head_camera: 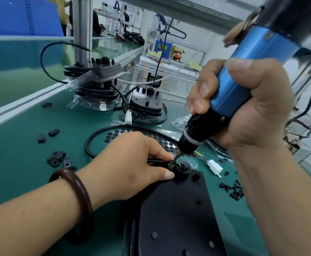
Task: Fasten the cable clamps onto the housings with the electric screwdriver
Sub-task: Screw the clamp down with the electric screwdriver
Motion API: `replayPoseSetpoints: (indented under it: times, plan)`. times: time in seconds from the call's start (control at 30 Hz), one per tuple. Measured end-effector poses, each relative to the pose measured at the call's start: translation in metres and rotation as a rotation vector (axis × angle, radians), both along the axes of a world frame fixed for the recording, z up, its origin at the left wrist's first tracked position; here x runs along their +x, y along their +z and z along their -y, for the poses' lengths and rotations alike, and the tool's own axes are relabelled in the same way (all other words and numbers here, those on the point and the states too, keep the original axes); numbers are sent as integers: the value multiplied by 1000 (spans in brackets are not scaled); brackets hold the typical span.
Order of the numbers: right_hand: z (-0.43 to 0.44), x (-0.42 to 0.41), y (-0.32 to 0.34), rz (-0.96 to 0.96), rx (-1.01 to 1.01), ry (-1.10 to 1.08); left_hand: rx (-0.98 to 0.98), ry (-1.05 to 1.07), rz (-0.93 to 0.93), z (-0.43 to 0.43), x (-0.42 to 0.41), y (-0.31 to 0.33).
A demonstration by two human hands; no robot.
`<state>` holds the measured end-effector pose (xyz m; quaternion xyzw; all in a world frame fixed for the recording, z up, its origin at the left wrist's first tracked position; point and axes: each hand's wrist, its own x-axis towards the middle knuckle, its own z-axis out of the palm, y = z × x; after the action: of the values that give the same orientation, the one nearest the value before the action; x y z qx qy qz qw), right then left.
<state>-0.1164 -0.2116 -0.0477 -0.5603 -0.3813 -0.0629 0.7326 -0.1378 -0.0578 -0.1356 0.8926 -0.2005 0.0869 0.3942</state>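
**Entry: clamp fastening, one housing in work**

1. Left hand [132, 163]. The forefinger and thumb fingertips [169, 175] pinch a black cable clamp [164, 163] and hold it down beside the round cable port at the far end of the housing [178, 209]. There is a dark bracelet [77, 196] on the wrist.
2. Right hand [252, 111]. All its fingers are clenched round the blue barrel of the electric screwdriver [243, 80], thumb on top.
3. Governing relation. The screwdriver's long axis slants from upper right down to lower left. Its bit tip meets the clamp between the left forefinger and thumb. The left hand is at the clamp, while the right hand stands well above it. By my judgement the drive must follow that slant, and a slip would land on the pinching fingertips. Whether a screw sits under the bit is too small to tell.
4. Housing. Flat and black, it lies at the near edge of the green bench surface [21, 145], toward the right corner.
5. Loose stock.
   - Spare cable clamps [55, 158] lie toward the left edge.
   - A pile of black screws [234, 191] lies just right of the housing.
   - A white connector [214, 167] lies near the port.
   - Stacked housings [97, 84] stand along the far edge.
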Motion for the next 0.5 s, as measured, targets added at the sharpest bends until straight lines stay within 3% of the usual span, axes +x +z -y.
replayPoseSetpoints:
  times: [0.07,0.5]
  plan:
    - [-3,-1,0,26,78,-13,3,5,2,0,0,1]
    - [-3,3,0,-18,22,41,-1,1,38,1,0,3]
